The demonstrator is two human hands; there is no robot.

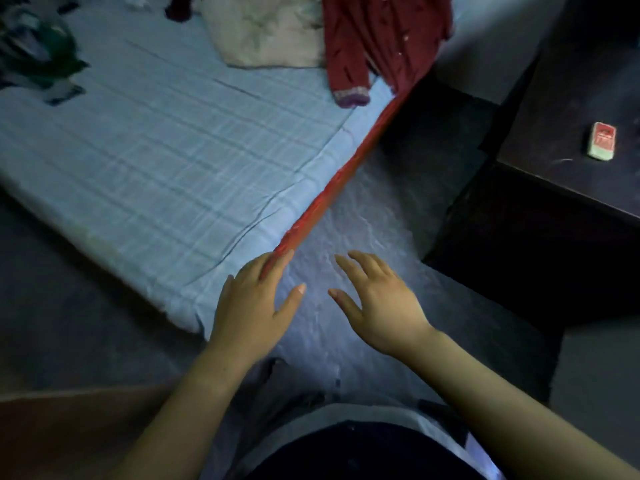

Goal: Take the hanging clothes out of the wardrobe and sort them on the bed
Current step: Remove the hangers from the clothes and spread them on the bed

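Observation:
The bed [156, 161] has a pale blue checked sheet and a red mattress edge [332, 188]. A dark red garment [374, 39] with a purple cuff lies at its far right corner, partly over the edge. Beside it lies a beige garment [270, 36]. Green and dark clothes [38, 53] are piled at the far left. My left hand [256, 303] hovers with straight fingers over the bed's near corner, fingertips at the red edge. My right hand [377, 303] is spread open above the floor next to it. Neither hand holds anything. No wardrobe is in view.
A dark wooden table [571, 109] stands on the right with a small red and white box [603, 141] on it. The pale floor [367, 216] runs between bed and table. A brown surface [69, 431] shows at the lower left.

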